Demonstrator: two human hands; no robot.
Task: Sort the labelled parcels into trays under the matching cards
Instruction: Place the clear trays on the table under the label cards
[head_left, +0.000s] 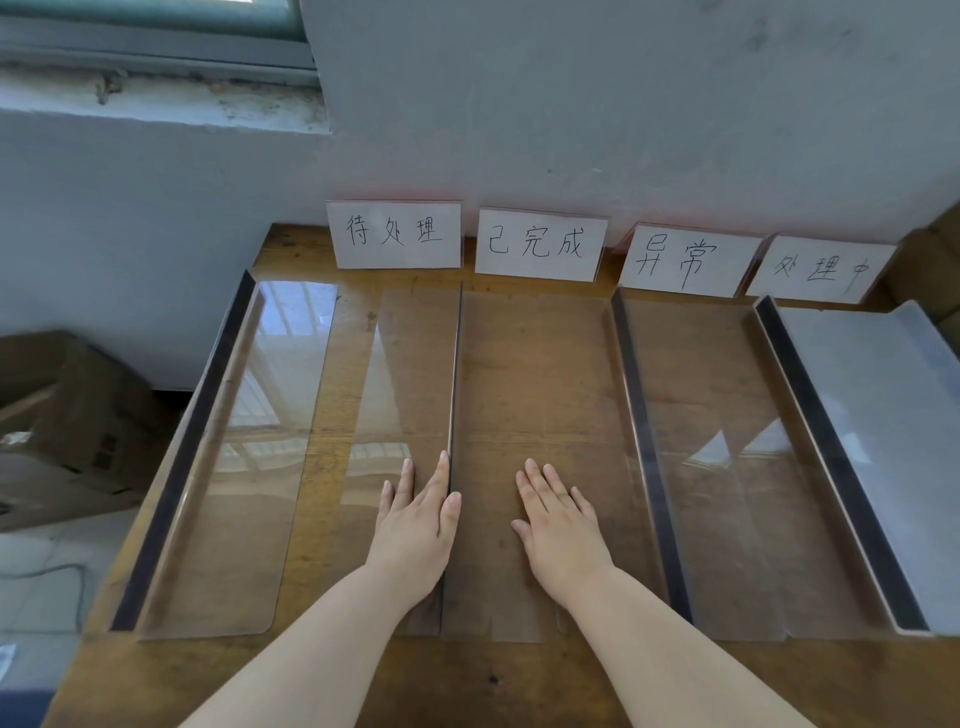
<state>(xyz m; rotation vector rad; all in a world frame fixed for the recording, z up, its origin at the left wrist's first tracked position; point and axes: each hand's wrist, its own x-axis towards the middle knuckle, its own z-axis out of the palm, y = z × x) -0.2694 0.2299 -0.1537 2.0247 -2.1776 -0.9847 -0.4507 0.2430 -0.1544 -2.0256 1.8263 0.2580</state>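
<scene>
Several clear plastic trays lie side by side on a wooden table (332, 675). Behind them, white handwritten cards lean on the wall: 待处理 (396, 235), 已完成 (540, 244), 异常 (681, 261), 处理中 (821, 270). My left hand (418, 519) lies flat with straight fingers beside the dark wall (456, 374) between two trays. My right hand (558, 525) lies flat on the floor of the middle tray (540, 364) under the 已完成 card. Neither hand holds anything. No parcel is in view.
The far-left tray (249, 441) has a dark side wall. The far-right tray (872, 415) looks whitish. Cardboard boxes (67, 426) stand on the floor to the left, and another brown box (935, 270) sits at the back right. A window sill runs along the upper left.
</scene>
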